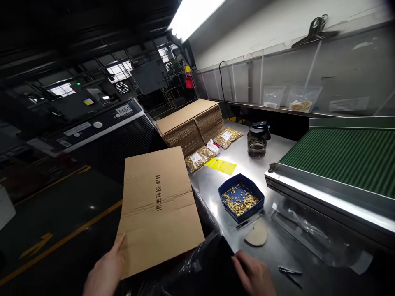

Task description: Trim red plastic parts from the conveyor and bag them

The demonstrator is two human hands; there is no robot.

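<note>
My left hand [106,267] grips the lower left edge of a flat cardboard box [157,230], thumb on its front face and the other fingers hidden behind. The cardboard carries black printed characters and a crease across its middle. My right hand [254,273] is at the lower middle with fingers curled, touching the edge of a dark, black surface [220,263]; what it grips is hard to make out. Clear plastic film [193,263] lies between my hands. Ahead of my right hand are a round pale pad [256,232] and a blue tray [261,201] of small gold-coloured metal parts.
A strapped stack of cardboard [191,117] stands behind two bags of gold parts [200,158] [228,137]. Yellow labels [221,165] and a dark-lidded jar [256,144] are on the metal table. At right is a green conveyor [342,154]; black tweezers [290,273] lie near the front.
</note>
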